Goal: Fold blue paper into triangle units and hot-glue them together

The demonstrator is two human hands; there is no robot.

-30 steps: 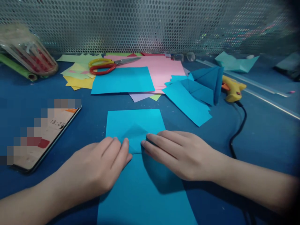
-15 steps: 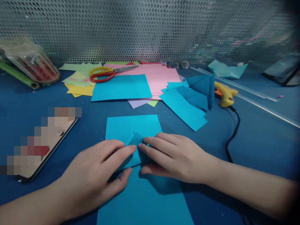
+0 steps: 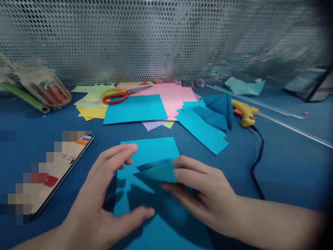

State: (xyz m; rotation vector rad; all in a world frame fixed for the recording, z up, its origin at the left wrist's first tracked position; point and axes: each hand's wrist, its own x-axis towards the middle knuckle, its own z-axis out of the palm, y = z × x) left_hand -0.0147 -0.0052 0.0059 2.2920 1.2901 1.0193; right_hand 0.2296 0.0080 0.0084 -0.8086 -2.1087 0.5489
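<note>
My right hand (image 3: 205, 187) pinches a small folded piece of blue paper (image 3: 158, 171), lifted a little above a long blue sheet (image 3: 151, 149). Its layers part at the left, pointed end. My left hand (image 3: 106, 194) is open, thumb and fingers spread wide, to the left of the folded paper and apart from it. Shadows of both hands fall on the blue sheet, which lies flat on the dark blue table.
Behind lie scissors (image 3: 114, 96) on stacked coloured paper (image 3: 179, 99), and folded blue pieces (image 3: 215, 111). A yellow glue gun (image 3: 247, 114) with a black cord is at the right, a phone (image 3: 62, 163) at the left. A clear container (image 3: 49, 86) stands before the perforated metal screen (image 3: 156, 38).
Both hands were pressing the folded paper against the sheet. My left hand has let go and opened; my right hand has raised and tilted the paper. The view has tipped slightly upward.
</note>
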